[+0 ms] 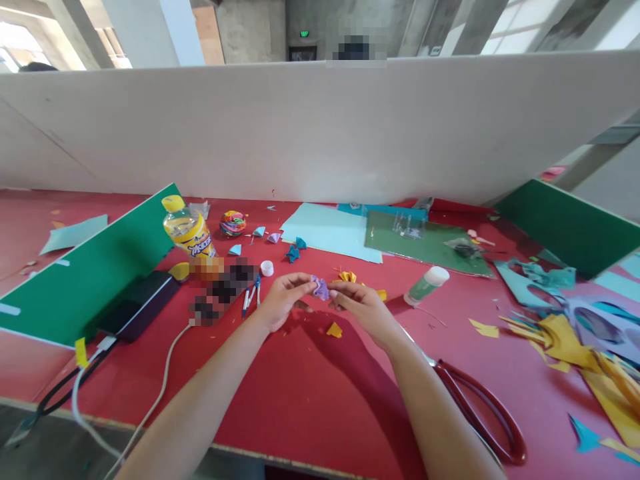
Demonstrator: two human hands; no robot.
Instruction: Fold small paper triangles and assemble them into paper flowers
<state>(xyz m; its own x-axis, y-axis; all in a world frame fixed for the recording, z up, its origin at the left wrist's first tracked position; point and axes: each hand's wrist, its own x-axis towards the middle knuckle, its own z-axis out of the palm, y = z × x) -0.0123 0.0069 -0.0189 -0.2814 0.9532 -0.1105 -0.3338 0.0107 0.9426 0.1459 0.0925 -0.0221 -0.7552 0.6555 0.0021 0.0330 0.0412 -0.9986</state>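
A small crumpled, pleated piece of purple paper is held up over the red table. My left hand pinches its left side between thumb and fingers. From the right, my right hand has its fingertips closed at the paper's other edge. Just behind the right fingers, a folded yellow paper piece lies partly hidden. Another yellow paper scrap rests on the table below the hands. Beyond them sit folded blue paper pieces.
Red-handled scissors lie beneath my right forearm. A glue stick stands at right, near paper offcuts. On the left are a bottle, a compass, a white cap and a black power bank with cables. Light-blue sheets lie behind.
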